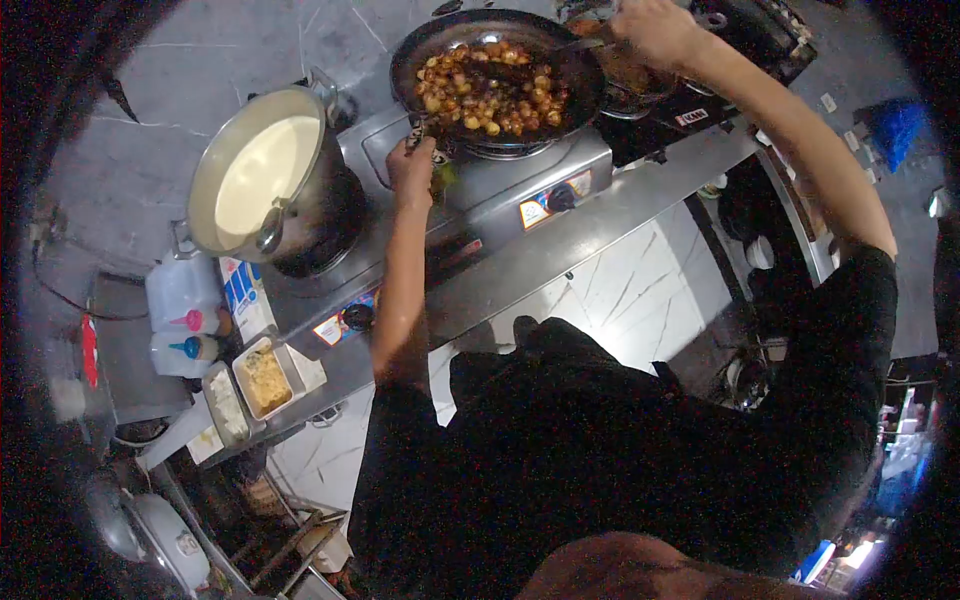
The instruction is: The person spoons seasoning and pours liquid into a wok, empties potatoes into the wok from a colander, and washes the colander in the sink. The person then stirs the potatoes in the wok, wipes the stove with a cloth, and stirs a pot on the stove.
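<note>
A dark wok sits on a burner of the steel gas stove, with glossy browned round pieces of food in it. My left hand is closed at the wok's near edge, around its handle, with a patterned cloth at the fingers. At the upper right, my right hand is closed on the handle of a dark spatula. The spatula reaches over the wok's right rim, and its far end lies among the food.
A large pot of pale creamy liquid stands left of the wok, with a ladle at its rim. Trays of yellow and white food sit at the counter's left, near squeeze bottles. Another black stove stands to the right.
</note>
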`<move>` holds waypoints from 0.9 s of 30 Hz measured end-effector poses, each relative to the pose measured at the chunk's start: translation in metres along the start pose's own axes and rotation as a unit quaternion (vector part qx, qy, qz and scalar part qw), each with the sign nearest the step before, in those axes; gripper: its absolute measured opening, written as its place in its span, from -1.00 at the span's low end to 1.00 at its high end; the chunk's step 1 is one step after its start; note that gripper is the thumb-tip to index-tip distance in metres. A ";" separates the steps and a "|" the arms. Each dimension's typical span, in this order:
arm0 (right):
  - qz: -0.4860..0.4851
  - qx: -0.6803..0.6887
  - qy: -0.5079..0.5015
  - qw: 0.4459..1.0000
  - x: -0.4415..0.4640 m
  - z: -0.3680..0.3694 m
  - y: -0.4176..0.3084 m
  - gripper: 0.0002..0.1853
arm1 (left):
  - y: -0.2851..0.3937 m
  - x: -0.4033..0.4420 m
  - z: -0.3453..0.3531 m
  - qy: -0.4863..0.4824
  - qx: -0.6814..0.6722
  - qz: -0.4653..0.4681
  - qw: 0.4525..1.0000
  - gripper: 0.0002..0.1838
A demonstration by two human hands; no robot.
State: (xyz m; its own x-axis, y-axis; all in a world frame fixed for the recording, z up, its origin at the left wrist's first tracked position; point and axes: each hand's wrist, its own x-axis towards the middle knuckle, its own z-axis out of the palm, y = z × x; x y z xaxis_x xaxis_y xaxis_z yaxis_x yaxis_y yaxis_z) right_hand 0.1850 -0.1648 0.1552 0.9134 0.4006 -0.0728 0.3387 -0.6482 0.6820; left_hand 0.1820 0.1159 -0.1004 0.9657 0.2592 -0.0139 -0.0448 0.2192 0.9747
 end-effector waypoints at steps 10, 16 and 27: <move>0.037 0.052 -0.142 0.988 -0.047 -0.087 -0.014 -0.70 | 0.007 -0.004 -0.002 -0.034 -0.078 -0.027 0.996 -0.80; -0.029 0.035 -0.044 0.998 0.000 0.009 -0.085 -0.80 | 0.005 0.003 -0.002 -0.038 -0.060 -0.013 0.997 -0.84; 0.323 0.370 -0.030 0.870 0.018 0.118 -0.078 -0.58 | 0.009 0.000 0.003 -0.027 -0.032 -0.005 0.999 -0.86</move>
State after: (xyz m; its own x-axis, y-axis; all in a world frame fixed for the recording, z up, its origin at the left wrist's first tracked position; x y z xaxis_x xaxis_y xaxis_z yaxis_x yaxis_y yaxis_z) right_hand 0.2019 -0.1832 0.0151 0.9697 -0.2232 0.0991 -0.2181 -0.9741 -0.0598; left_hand 0.1820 0.1154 -0.0913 0.9785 0.2061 -0.0102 -0.0495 0.2825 0.9580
